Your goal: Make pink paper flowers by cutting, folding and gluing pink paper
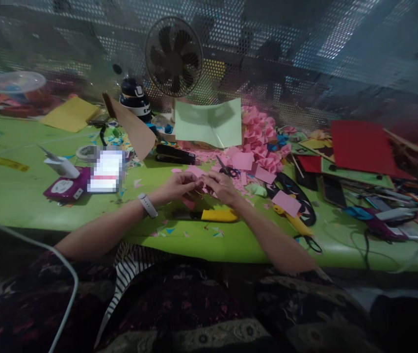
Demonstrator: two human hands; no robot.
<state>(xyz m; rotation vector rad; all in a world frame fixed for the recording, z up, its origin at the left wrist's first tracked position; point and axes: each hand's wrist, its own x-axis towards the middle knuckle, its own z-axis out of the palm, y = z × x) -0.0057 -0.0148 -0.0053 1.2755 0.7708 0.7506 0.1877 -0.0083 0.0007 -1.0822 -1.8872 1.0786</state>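
My left hand (181,186) and my right hand (222,187) meet over the middle of the table. Both sets of fingers pinch a small piece of pink paper (196,171), its lower part hidden by the fingertips. Just below my wrists lies a yellow-handled tool (218,215) with a dark, narrow front part. Beyond my right hand are small dark scissors (227,169) and loose pink paper squares (243,161). A heap of folded pink paper shapes (258,130) rises behind them. Up from my left hand sits a black stapler (175,154).
A fan (174,56) stands at the back, behind a pale green sheet (209,122). To the left are a lit phone (106,171), a purple socket block (65,189) and a white cable (28,235). Red card (361,147) and a dark phone (333,191) lie right.
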